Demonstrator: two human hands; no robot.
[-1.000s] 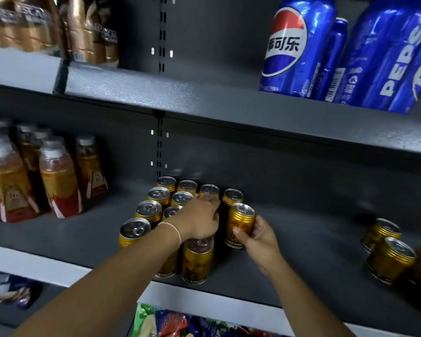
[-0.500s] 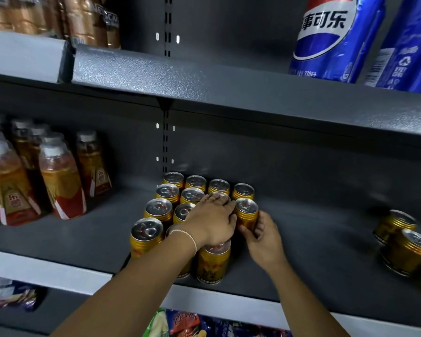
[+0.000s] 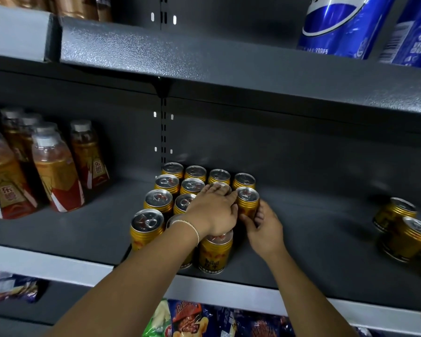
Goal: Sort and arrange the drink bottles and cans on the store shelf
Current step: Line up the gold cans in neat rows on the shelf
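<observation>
My right hand [image 3: 263,227] curls round a short gold metal can [image 3: 248,203]. My left hand [image 3: 212,211] lies flat, fingers straight, over the tops of the neighbouring gold cans [image 3: 192,186].

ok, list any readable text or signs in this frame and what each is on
"330", rest blurred: blue can, upper shelf.
"东鹏": amber bottle label.
Recycling sign: second blue can.
Too blurred to read: front gold can label, snack bag print.
</observation>
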